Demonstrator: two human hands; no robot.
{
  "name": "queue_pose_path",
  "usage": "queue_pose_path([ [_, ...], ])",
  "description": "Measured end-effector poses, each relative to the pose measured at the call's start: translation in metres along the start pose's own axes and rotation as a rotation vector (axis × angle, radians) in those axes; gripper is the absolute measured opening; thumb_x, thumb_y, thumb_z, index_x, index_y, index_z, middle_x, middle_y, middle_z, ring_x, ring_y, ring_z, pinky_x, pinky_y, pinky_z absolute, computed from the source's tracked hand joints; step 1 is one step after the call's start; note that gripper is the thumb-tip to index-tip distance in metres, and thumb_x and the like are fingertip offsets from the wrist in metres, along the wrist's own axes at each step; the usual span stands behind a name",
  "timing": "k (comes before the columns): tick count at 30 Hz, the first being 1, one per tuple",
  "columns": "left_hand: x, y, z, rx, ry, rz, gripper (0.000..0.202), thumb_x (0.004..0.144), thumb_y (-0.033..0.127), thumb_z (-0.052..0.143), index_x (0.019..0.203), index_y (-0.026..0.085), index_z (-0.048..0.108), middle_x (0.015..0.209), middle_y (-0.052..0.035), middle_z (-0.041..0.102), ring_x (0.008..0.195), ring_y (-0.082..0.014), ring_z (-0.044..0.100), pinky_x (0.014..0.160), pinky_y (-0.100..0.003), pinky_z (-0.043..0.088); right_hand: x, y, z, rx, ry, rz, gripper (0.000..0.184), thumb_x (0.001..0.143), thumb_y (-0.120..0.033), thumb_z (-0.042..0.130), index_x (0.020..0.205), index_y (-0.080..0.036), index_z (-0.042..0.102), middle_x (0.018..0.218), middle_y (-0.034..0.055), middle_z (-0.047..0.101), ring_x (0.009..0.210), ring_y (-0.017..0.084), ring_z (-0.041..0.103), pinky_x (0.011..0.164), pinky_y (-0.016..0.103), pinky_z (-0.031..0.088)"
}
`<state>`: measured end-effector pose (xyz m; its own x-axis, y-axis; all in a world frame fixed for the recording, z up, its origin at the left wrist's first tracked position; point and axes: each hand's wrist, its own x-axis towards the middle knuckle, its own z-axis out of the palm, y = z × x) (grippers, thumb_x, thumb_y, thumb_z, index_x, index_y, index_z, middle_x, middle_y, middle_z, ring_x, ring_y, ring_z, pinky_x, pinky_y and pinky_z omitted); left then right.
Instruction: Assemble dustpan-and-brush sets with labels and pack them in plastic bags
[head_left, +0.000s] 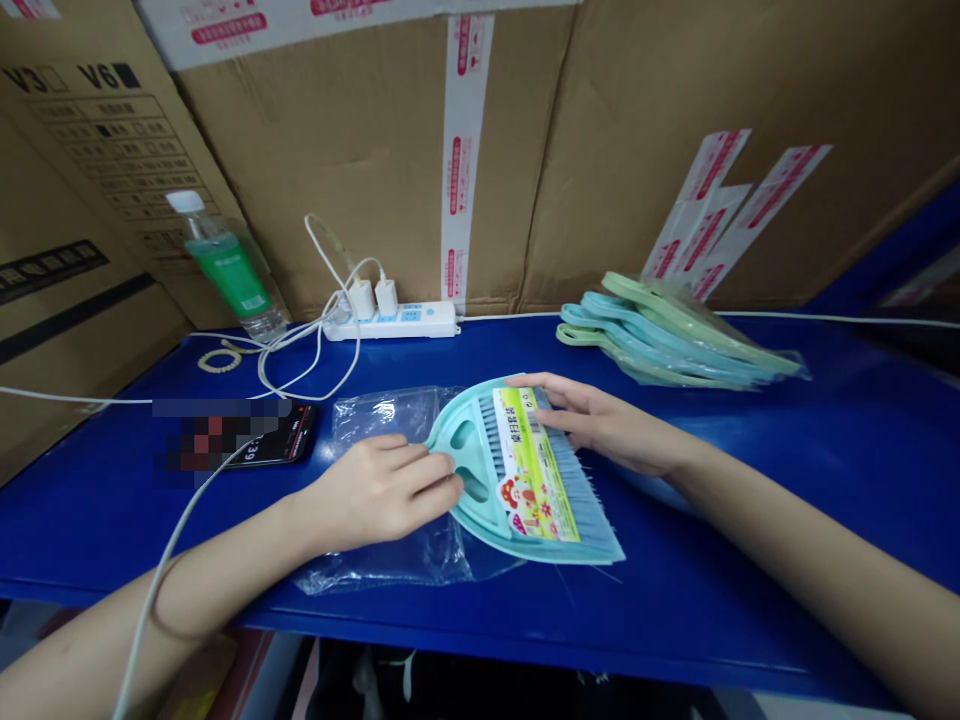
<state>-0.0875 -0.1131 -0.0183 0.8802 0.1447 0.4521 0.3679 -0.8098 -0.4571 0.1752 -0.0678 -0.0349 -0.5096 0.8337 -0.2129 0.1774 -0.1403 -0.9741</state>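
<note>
A light-blue dustpan and brush set [480, 485] lies at a slant in front of me, with grey-blue bristles and a yellow-green printed card label [536, 470] across it. My left hand [390, 485] is closed around its handle end, which the fingers mostly hide. At the far right edge, my right hand [592, 415] grips the set with its fingers by the label and bristles; its thumb is hidden. Beneath the set and my left hand, a clear plastic bag [390, 410] is spread, crumpled, on the blue tabletop [675, 600].
Several bagged green and blue dustpan sets [667, 335] lie at the back right. A power strip [431, 320] with white chargers and loose cables, a bottle [232, 275], a beaded ring [219, 360] and a phone [281, 440] are on the left. Cardboard [360, 150] stands behind.
</note>
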Motion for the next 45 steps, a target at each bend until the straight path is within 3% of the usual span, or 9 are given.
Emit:
queue_pose_path([
  [3, -0.0007, 0.0001, 0.0, 0.001, 0.006, -0.001, 0.025, 0.095, 0.008, 0.039, 0.082, 0.016, 0.058, 0.077, 0.0005, 0.069, 0.055, -0.0092, 0.057, 0.048, -0.022, 0.043, 0.0004, 0.0014, -0.0004, 0.069, 0.011, 0.017, 0.057, 0.086, -0.032, 0.057, 0.14, -0.034, 0.039, 0.11, 0.0031, 0.064, 0.092, 0.018, 0.063, 0.064, 0.026, 0.052],
  [8, -0.0015, -0.0001, 0.0009, -0.011, 0.002, -0.003, 0.023, 0.094, 0.008, 0.041, 0.083, 0.015, 0.059, 0.078, 0.0001, 0.069, 0.056, -0.01, 0.058, 0.049, -0.023, 0.043, 0.0008, 0.0014, 0.0003, 0.136, 0.048, 0.057, 0.074, 0.088, -0.024, 0.051, 0.151, -0.033, 0.015, 0.089, -0.0011, 0.066, 0.078, 0.016, 0.063, 0.06, 0.024, 0.05],
  [13, -0.0008, -0.0007, 0.0021, -0.014, 0.035, -0.001, 0.025, 0.095, 0.008, 0.039, 0.082, 0.015, 0.059, 0.076, 0.0001, 0.069, 0.054, -0.0101, 0.057, 0.048, -0.023, 0.042, 0.0006, -0.0005, 0.0018, 0.203, 0.075, 0.104, 0.081, 0.088, -0.019, 0.052, 0.152, -0.029, 0.004, 0.093, -0.0005, 0.067, 0.081, 0.015, 0.064, 0.062, 0.023, 0.051],
  [18, -0.0005, -0.0008, 0.0022, -0.008, 0.017, -0.001, 0.025, 0.095, 0.008, 0.039, 0.083, 0.016, 0.059, 0.076, 0.0002, 0.069, 0.055, -0.0096, 0.057, 0.048, -0.023, 0.042, 0.0008, 0.0024, 0.0004, 0.227, 0.082, 0.082, 0.085, 0.085, -0.022, 0.058, 0.152, -0.028, 0.007, 0.097, 0.0008, 0.068, 0.083, 0.016, 0.064, 0.062, 0.023, 0.051],
  [29, -0.0011, -0.0008, 0.0042, 0.006, 0.057, -0.01, 0.025, 0.097, 0.009, 0.038, 0.084, 0.016, 0.058, 0.075, 0.0011, 0.069, 0.054, -0.0099, 0.057, 0.048, -0.024, 0.038, 0.0032, 0.0089, 0.002, 0.23, 0.071, 0.011, 0.078, 0.088, -0.022, 0.054, 0.152, -0.026, 0.009, 0.11, 0.0055, 0.066, 0.094, 0.018, 0.064, 0.07, 0.026, 0.053],
  [38, -0.0006, -0.0001, 0.0009, -0.001, 0.006, -0.014, 0.021, 0.095, 0.009, 0.04, 0.088, 0.015, 0.058, 0.076, 0.0006, 0.069, 0.056, -0.0102, 0.059, 0.05, -0.023, 0.042, 0.0019, 0.0051, 0.0044, 0.203, 0.042, 0.05, 0.066, 0.09, -0.026, 0.052, 0.149, -0.035, 0.023, 0.091, 0.0001, 0.065, 0.079, 0.015, 0.062, 0.063, 0.025, 0.051],
  [41, 0.0005, -0.0001, -0.0009, 0.005, -0.013, -0.014, 0.021, 0.095, 0.008, 0.04, 0.088, 0.015, 0.058, 0.077, 0.0006, 0.069, 0.057, -0.0099, 0.059, 0.05, -0.023, 0.043, 0.0018, 0.0045, 0.0039, 0.176, 0.041, 0.055, 0.057, 0.093, -0.035, 0.049, 0.147, -0.033, 0.031, 0.099, 0.0031, 0.066, 0.085, 0.017, 0.062, 0.066, 0.028, 0.052],
  [45, -0.0013, -0.0006, 0.0029, 0.008, 0.013, -0.015, 0.023, 0.096, 0.009, 0.037, 0.088, 0.015, 0.058, 0.076, 0.0008, 0.069, 0.056, -0.0099, 0.058, 0.048, -0.024, 0.042, 0.0024, 0.0066, 0.0022, 0.123, 0.009, 0.003, 0.063, 0.085, -0.034, 0.061, 0.143, -0.033, 0.036, 0.113, 0.0043, 0.064, 0.096, 0.019, 0.062, 0.068, 0.028, 0.053],
])
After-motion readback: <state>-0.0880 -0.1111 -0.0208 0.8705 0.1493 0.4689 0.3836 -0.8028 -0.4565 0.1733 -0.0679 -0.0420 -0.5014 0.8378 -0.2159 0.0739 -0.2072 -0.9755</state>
